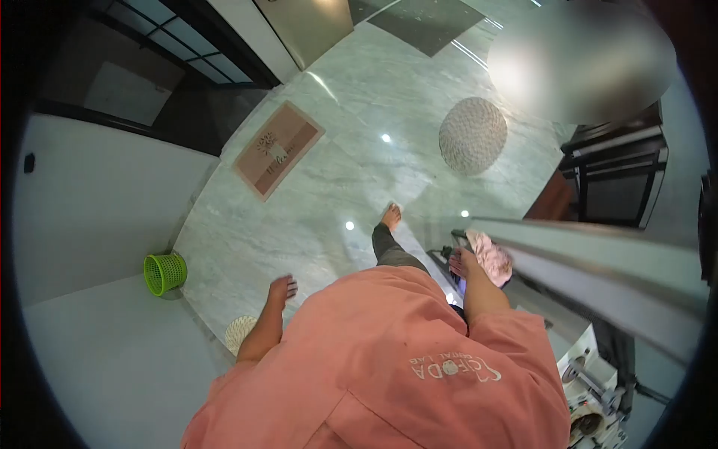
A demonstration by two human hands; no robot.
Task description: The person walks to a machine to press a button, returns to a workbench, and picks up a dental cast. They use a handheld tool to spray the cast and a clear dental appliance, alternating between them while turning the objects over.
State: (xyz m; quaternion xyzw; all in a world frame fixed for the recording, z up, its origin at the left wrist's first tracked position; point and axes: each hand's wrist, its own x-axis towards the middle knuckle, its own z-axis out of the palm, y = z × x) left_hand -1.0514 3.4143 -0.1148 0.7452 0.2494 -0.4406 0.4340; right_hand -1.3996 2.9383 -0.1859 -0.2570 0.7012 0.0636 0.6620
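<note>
My left hand [283, 289] hangs beside my body over the pale tiled floor [329, 232], its loosely bent fingers apart and nothing in them. On the other side, my right hand [464, 262] hangs low with relaxed, slightly curled fingers turned inward; no object shows in it. A crumpled pink cloth [491, 258] lies just past the back of this hand, overlapping it in the view, at the end of a long grey edge. Beside the fingers is a small dark fitting [446, 253]. Below my loose salmon-pink shirt [374, 322], one bare foot [391, 217] is forward on the floor.
A green basket [165, 274] stands by the left wall. Ahead lie a brown doormat [280, 151] and a round woven mat [473, 136]. White machines [587, 374] stand at the lower right, and a dark chair [617, 176] is farther up. A dark-framed door [191, 41] is at the upper left.
</note>
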